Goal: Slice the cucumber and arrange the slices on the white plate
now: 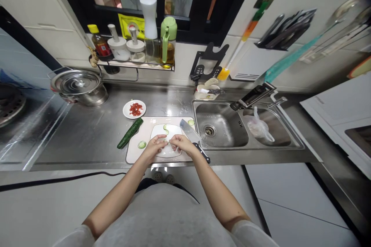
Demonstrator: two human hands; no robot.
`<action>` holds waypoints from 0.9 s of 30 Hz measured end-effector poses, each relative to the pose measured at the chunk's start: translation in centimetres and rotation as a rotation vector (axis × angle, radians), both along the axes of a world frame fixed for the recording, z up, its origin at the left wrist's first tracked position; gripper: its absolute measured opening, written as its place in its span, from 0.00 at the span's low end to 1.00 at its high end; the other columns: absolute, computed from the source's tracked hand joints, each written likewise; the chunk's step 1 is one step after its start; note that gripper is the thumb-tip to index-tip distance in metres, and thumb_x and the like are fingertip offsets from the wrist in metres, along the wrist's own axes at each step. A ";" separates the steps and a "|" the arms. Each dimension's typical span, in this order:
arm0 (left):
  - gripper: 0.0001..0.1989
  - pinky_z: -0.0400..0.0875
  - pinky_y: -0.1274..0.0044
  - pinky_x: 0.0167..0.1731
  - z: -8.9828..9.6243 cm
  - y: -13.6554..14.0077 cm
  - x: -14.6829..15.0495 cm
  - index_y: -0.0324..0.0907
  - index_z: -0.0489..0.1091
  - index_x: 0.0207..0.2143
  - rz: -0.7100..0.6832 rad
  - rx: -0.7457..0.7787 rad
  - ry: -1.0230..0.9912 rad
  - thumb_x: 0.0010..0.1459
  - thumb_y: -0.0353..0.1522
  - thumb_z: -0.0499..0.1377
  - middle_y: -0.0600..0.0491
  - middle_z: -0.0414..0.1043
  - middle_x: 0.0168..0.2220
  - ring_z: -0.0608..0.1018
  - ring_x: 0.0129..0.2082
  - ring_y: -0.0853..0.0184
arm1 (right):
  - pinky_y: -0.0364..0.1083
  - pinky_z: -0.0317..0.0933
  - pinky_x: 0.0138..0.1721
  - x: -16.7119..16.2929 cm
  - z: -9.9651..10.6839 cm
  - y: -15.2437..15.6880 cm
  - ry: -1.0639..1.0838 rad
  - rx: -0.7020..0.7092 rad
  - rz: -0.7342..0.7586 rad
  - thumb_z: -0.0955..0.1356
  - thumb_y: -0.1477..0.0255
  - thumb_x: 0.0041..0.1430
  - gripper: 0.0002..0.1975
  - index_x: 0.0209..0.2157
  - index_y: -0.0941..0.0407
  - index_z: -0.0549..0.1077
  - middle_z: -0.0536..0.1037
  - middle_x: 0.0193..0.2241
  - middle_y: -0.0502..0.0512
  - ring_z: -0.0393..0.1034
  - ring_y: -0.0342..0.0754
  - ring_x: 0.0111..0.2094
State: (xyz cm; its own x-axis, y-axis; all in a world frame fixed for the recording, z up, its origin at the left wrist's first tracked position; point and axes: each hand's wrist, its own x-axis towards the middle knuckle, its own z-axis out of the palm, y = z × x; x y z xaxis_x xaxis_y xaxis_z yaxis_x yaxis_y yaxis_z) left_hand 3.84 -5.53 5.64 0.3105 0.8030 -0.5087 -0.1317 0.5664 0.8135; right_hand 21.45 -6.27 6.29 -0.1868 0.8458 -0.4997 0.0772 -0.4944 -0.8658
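My left hand (157,146) and my right hand (181,143) meet above a white square plate (169,156). Fingers of both hands are pinched around a small pale-green piece, apparently a cucumber slice, mostly hidden by the fingertips. Thin cucumber slices (165,127) lie on the plate's far part. Under the plate is a pale pink cutting board (133,155). A stack of cucumber slices (142,145) rests at its left, and another cucumber piece (191,122) at its far right corner. A kitchen knife (189,130) lies along the right side, its black handle toward me.
A whole cucumber (130,133) leans over the board's left edge. Behind it sits a small plate (125,110) of chopped red pieces. A lidded steel pot (92,94) stands far left. The double sink (223,123) is on the right, with a plastic bag (259,126). Bottles fill a shelf (139,63).
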 end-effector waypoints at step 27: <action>0.13 0.63 0.78 0.34 -4.7 7.7 2.5 0.47 0.73 0.42 -0.244 0.436 1.026 0.52 0.32 0.60 0.54 0.76 0.33 0.75 0.34 0.66 | 0.41 0.57 0.34 -0.9 -4.3 9.2 -0.901 0.169 0.205 0.67 0.68 0.56 0.07 0.35 0.55 0.74 0.79 0.36 0.56 0.70 0.47 0.36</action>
State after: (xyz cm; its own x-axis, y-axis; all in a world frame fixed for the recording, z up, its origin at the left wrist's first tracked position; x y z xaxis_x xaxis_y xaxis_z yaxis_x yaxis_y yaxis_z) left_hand 6.31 2.19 0.99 0.0808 0.9488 -0.3053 0.7837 0.1288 0.6076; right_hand 20.56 2.90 1.99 0.0573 0.9140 -0.4017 0.8252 -0.2698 -0.4963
